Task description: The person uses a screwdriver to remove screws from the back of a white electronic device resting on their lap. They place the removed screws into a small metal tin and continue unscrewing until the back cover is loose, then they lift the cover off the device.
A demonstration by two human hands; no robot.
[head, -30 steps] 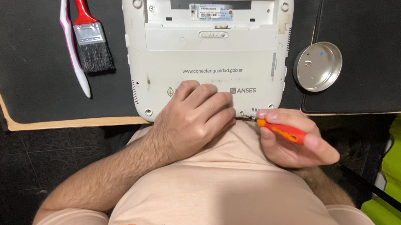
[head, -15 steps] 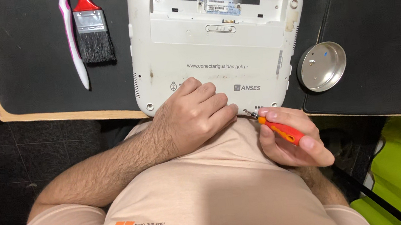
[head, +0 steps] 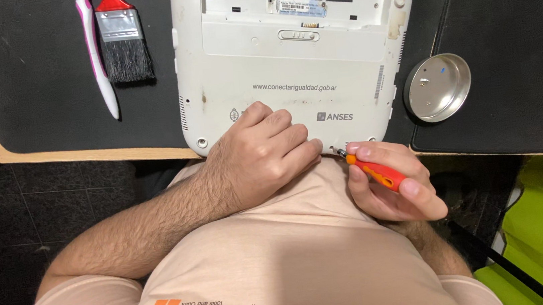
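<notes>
Nothing much has moved since the earlier picture; both hands stay where they were. Left hand (head: 265, 153) lies flat, fingers bent, pressing the white plastic laptop turned bottom-up (head: 289, 63) at the desk's near edge. Right hand (head: 392, 183) is wrapped tight around the small orange-handled screwdriver (head: 371, 169), tip at a screw by the laptop's near edge. Round silver metal dish (head: 438, 86) holds tiny bits (maybe screws). Bottom cover is still on.

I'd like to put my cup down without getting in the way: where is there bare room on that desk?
Bare black mat lies left of the toothbrush and paintbrush, and right of the metal dish. It is crowded at the near edge, where the left hand rests on the white laptop and the right hand holds an orange screwdriver.
</notes>
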